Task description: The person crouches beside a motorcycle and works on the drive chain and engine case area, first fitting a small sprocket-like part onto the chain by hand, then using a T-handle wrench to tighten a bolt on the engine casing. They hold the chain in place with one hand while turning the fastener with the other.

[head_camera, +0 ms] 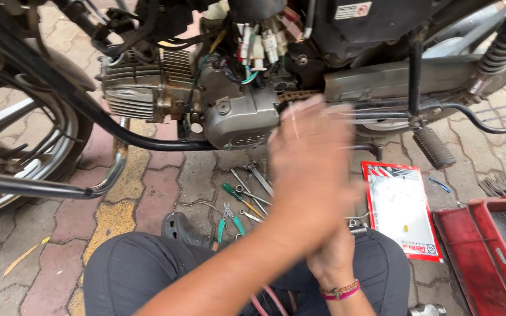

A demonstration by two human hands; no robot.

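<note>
Head view: motorcycle (pixel 253 64) parked over paving, engine (pixel 229 111) w/ side cover exposed, wiring hanging loose. Red toolbox (pixel 487 257) at right, white-red packet (pixel 402 210) beside it for reach. Left hand (pixel 308 169) & right hand (pixel 332 254) pressed together, palms flat, blurred, holding nothing. Pliers (pixel 228 219), spanners (pixel 253 181) lie on paving below engine.

Before me, the engine case (pixel 238 120) is dull cast metal, the exhaust pipe (pixel 42 187) glossy chrome, the toolbox (pixel 487 251) scuffed red plastic, the paving (pixel 147 193) rough.
</note>
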